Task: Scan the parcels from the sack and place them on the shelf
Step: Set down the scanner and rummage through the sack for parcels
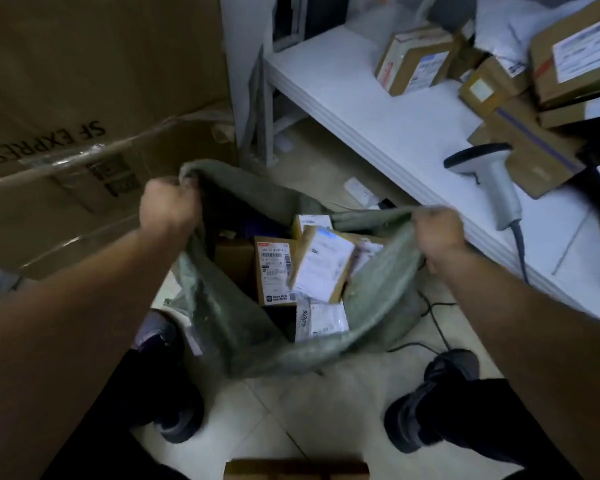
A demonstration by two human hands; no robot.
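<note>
A grey-green woven sack [229,327] stands open on the floor between my feet. My left hand [168,206] grips its rim at the far left and my right hand [437,233] grips the rim at the right, holding the mouth wide. Inside lie several parcels: a brown box with a white label [274,270], a tilted box with a large label [321,263] and a white mailer bag [321,320]. A white handheld scanner [489,178] lies on the white table [361,112] to the right, its cable hanging over the edge.
Several labelled cardboard parcels [413,60] are piled at the table's far right. A huge SF Express carton [84,98] stands on the left. Black cables [433,323] and a power strip [361,194] lie on the tiled floor. Another box edge [295,469] shows at the bottom.
</note>
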